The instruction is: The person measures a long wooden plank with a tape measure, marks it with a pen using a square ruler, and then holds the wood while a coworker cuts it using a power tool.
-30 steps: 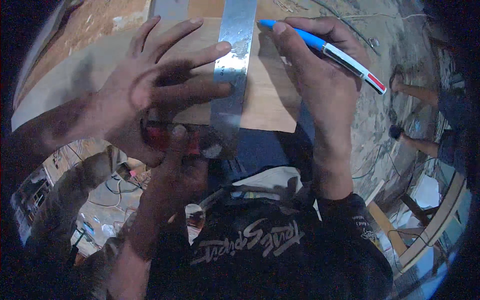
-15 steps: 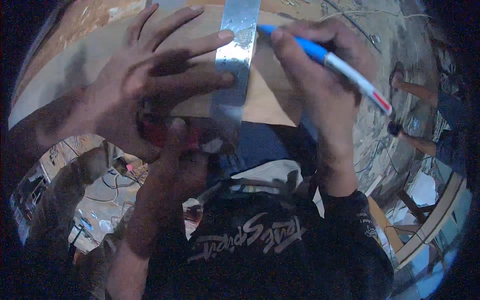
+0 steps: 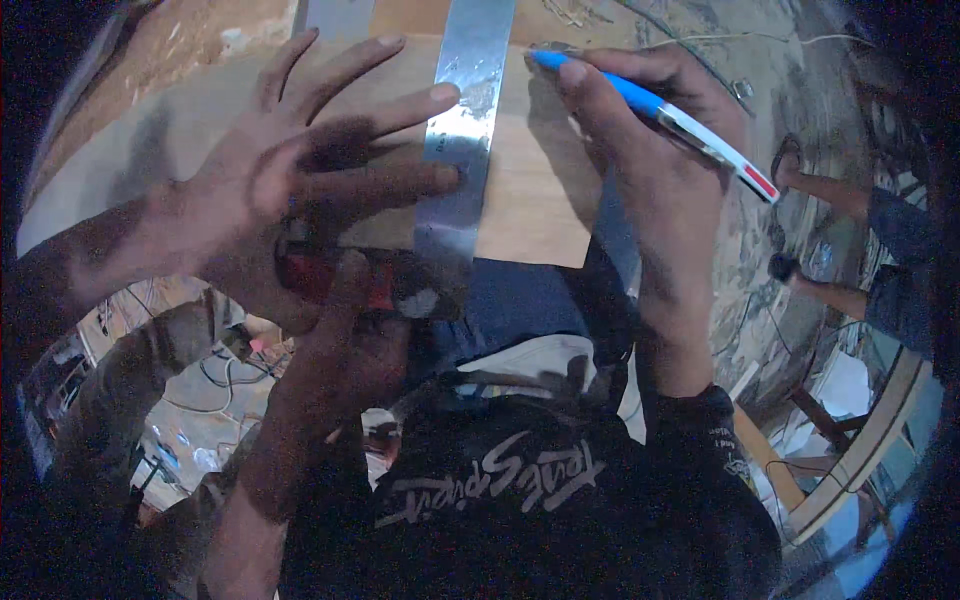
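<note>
Smooth wood underlies a print-marked steel strip; right hand pinches a pen; another hand spreads, whose I cannot tell.

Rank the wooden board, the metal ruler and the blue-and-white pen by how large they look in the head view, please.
1. Wooden board, partly covered
2. Metal ruler, reaching the top edge
3. Blue-and-white pen, clearly the slimmest

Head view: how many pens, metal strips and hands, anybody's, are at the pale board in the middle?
Pens: 1
Metal strips: 1
Hands: 3 (the wearer's right hand, a spread hand, a lower hand)
Total: 5
</note>
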